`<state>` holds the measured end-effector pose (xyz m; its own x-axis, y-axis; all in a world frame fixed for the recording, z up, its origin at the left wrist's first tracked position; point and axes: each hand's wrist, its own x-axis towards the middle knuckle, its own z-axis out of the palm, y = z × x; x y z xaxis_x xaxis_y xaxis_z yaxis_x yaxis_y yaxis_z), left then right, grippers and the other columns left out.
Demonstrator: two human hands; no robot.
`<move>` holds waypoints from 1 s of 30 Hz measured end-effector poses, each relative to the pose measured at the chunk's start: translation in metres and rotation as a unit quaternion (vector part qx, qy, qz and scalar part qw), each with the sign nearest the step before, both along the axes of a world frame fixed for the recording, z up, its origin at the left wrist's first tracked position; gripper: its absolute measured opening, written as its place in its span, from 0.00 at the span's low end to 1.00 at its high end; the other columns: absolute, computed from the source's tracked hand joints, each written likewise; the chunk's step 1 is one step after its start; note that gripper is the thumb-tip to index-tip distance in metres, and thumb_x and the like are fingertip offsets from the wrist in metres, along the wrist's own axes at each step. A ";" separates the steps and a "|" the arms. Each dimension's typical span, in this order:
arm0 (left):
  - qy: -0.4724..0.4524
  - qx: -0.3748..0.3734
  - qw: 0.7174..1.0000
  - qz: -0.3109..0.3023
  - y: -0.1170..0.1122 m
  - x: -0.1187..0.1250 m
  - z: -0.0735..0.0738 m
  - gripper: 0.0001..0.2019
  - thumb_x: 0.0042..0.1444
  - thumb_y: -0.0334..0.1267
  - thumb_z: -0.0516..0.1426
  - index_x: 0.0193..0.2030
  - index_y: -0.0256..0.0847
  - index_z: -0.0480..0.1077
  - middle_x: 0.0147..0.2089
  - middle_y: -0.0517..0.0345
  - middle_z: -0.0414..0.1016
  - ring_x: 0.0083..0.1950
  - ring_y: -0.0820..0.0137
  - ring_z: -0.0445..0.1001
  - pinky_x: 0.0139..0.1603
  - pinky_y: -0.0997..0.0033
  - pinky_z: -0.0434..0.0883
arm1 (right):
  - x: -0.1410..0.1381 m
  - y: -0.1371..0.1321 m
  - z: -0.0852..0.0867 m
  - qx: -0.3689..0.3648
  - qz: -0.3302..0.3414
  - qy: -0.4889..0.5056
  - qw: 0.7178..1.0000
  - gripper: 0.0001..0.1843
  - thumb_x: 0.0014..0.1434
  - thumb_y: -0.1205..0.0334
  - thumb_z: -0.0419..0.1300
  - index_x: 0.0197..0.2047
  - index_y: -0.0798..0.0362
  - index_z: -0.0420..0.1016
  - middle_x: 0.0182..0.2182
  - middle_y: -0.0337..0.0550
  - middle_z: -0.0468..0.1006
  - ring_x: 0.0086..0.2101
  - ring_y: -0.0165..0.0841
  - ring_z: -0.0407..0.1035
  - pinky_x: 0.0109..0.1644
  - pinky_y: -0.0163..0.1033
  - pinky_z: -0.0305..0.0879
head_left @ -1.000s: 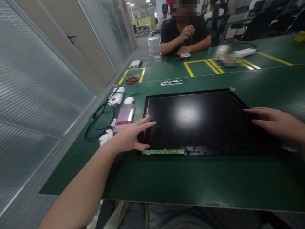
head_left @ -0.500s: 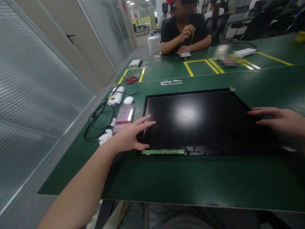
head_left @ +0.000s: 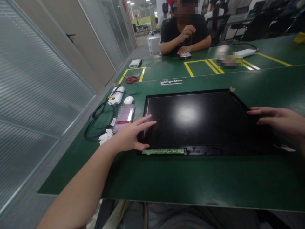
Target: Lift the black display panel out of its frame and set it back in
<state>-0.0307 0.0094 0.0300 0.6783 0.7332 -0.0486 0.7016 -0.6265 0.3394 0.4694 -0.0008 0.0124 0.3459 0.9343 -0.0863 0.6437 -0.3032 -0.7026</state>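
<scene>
A large black display panel (head_left: 197, 119) lies flat on the green table (head_left: 190, 181), with a thin green circuit strip (head_left: 163, 152) along its near edge. My left hand (head_left: 132, 135) rests at the panel's near left corner, fingers stretched out over the glass and thumb at the edge. My right hand (head_left: 281, 122) lies on the panel's right edge with fingers extended flat. Neither hand holds anything.
Left of the panel lie a phone (head_left: 124, 117), a white mouse (head_left: 129, 100), a white device (head_left: 116, 95), black cables (head_left: 96, 122) and red scissors (head_left: 131, 79). A white strip (head_left: 171, 82) lies behind the panel. A seated person (head_left: 186, 31) works across the table.
My right hand has slid a little to the right, from over the panel's glass to its right edge. My left hand and the panel stay where they were.
</scene>
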 end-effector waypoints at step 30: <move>0.009 -0.011 1.000 0.004 -0.001 0.001 0.003 0.41 0.52 0.40 0.65 0.72 0.52 0.56 0.77 0.51 0.50 0.68 0.52 0.67 0.60 0.60 0.71 | 0.003 0.003 -0.001 -0.015 0.000 0.046 0.999 0.23 0.27 0.72 0.50 0.32 0.50 0.69 0.48 0.39 0.62 0.47 0.33 0.53 0.51 0.40 0.42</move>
<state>-0.0297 0.0082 0.0330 0.6713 0.7372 -0.0772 0.7128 -0.6135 0.3399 0.4723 0.0023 0.0109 0.3358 0.9307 -0.1450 0.5773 -0.3250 -0.7491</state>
